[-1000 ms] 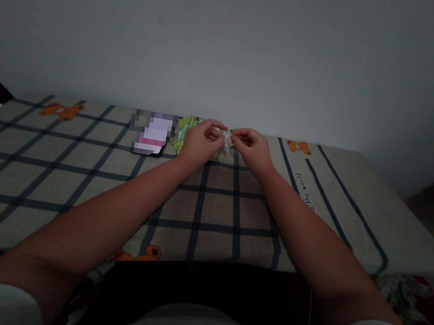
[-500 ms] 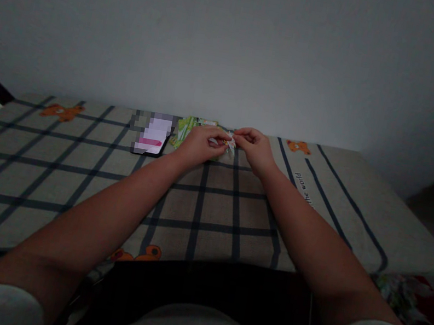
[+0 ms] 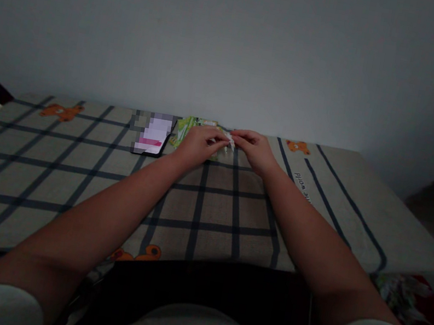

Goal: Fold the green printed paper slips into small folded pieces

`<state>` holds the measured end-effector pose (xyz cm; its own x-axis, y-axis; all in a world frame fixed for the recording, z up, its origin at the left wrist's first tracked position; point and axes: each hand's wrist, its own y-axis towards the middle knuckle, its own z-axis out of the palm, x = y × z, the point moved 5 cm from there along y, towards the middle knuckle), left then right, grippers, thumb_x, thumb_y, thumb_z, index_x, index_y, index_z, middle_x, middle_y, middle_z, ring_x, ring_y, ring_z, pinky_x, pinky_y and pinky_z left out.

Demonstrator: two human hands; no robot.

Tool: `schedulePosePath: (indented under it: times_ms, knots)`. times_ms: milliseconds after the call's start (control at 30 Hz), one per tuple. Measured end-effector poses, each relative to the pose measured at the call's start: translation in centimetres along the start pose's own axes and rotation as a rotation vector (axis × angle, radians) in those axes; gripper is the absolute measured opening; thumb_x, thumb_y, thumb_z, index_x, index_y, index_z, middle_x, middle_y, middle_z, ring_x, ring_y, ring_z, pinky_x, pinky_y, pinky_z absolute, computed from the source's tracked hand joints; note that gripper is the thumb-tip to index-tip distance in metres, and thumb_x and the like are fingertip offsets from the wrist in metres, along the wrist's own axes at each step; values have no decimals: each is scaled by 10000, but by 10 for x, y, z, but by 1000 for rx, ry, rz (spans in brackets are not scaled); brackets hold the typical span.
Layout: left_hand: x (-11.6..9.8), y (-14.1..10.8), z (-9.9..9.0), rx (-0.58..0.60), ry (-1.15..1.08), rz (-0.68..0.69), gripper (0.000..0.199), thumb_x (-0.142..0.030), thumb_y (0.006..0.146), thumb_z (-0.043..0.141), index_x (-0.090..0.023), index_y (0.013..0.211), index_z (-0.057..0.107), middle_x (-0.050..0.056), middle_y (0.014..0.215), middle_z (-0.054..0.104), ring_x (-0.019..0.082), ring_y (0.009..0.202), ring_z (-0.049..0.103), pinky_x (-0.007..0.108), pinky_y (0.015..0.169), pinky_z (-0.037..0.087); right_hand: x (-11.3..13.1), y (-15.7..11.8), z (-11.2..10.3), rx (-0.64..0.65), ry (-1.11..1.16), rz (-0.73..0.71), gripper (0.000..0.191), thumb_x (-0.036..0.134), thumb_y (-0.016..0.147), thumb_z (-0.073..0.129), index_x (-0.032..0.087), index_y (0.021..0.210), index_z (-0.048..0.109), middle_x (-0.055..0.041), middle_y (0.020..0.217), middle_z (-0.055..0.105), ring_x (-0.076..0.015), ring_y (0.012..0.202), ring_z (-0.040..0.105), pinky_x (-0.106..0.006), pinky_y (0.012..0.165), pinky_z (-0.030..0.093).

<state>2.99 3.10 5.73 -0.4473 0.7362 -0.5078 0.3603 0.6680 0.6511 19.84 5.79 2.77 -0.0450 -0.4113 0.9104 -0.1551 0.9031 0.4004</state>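
Near the far edge of the table, my left hand and my right hand meet at a small white wrapper. Both hands pinch it between thumb and fingertips, one from each side. Its exact shape is too small to tell. A green printed packet lies partly under and behind my left hand. To the left of the packet rests a phone with its screen lit.
A checked cloth with bear prints covers the table. The grey wall rises right behind its far edge. A red container with crumpled items stands below the table's right side.
My fingertips have drawn slightly closer together around the wrapper, and less of it shows between them. The phone and green packet have stayed in place.
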Motion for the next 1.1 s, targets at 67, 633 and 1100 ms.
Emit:
schedulePosePath:
  times_ms: [67, 633, 1100]
  knots:
    - [0, -1, -1, 1, 0, -37, 135, -328, 871, 639, -236, 865, 738, 36, 919, 752, 187, 878, 675, 315, 790, 524, -2, 1, 0, 13, -10, 9, 224, 395, 756, 775, 235, 912, 760, -26, 958, 754, -157, 905, 667, -378, 915, 538]
    - [3, -3, 1, -92, -71, -130, 131, -312, 880, 592, -214, 855, 674, 27, 848, 705, 167, 796, 635, 273, 694, 505, 14, -6, 5, 64, -109, -55, 193, 351, 734, 796, 230, 884, 781, -34, 933, 764, -168, 888, 684, -376, 903, 538]
    - [2, -2, -2, -116, -78, -166, 139, -335, 826, 660, -206, 805, 707, 37, 837, 726, 181, 818, 657, 277, 673, 525, 17, -6, 3, 25, -185, -80, 188, 404, 751, 751, 224, 805, 758, -20, 850, 759, -172, 824, 663, -366, 855, 526]
